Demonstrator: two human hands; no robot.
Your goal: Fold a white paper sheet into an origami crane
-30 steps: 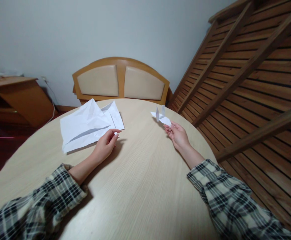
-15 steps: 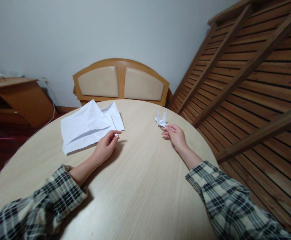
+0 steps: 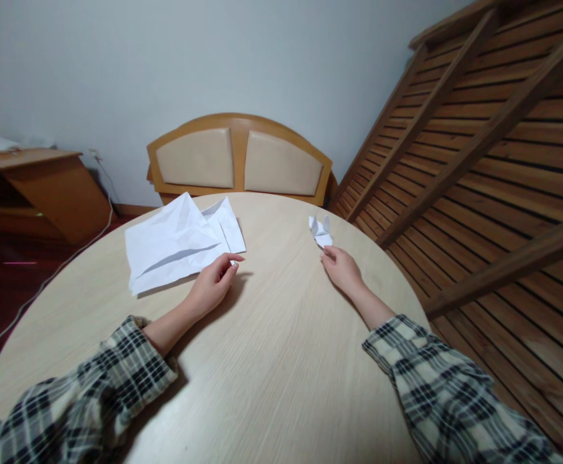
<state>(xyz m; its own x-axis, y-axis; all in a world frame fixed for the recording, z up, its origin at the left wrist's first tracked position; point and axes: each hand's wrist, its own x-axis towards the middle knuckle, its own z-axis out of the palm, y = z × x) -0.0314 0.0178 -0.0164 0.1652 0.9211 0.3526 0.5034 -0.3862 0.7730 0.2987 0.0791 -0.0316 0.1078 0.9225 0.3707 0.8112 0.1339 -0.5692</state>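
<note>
My right hand (image 3: 342, 269) is closed, thumb and fingertips pinching the near edge of a small white origami crane (image 3: 321, 232). The crane sits towards the far right of the round table (image 3: 267, 361), tilted, its folded points sticking up. Nearer the middle, my left hand (image 3: 212, 283) is curled with thumb and forefinger close together. A tiny white bit shows at those fingertips, too small to make out. Just beyond and left of this hand lie creased white sheets of paper (image 3: 165, 241), one partly over another.
Beyond the table's far edge stands a wooden headboard (image 3: 240, 151) with two cream padded panels. A slatted wooden frame (image 3: 494, 161) leans along the right side. On the left are a wooden desk (image 3: 64, 187) and a white cable (image 3: 44, 283) on the floor.
My right hand has closed its fingers on the crane's near edge, and the crane has turned and tilted. My left hand keeps its curled pose. The whole view has shifted slightly.
</note>
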